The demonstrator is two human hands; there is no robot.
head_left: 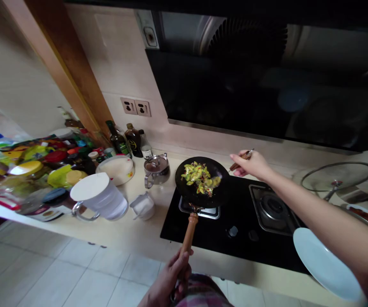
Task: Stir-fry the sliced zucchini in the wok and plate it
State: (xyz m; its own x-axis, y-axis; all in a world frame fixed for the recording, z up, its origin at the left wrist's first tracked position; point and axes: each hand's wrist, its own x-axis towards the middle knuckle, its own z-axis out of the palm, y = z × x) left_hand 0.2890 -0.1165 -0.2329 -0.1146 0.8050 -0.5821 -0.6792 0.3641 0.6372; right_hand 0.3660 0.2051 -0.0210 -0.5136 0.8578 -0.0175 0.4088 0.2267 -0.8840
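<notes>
My left hand is wrapped round the wooden handle of a black wok, low in the middle of the view. Green and yellow sliced food with darker bits lies inside the wok, over the left burner. To the wok's upper right, my right hand grips the wooden handle of a utensil. That utensil's far end cannot be clearly made out against the wok.
A black stove has a second burner on the right. A pale plate and glass lid are nearby. Leftward are a steel pot, pitcher, small container, bowl and several bottles and jars. A dark hood hangs above.
</notes>
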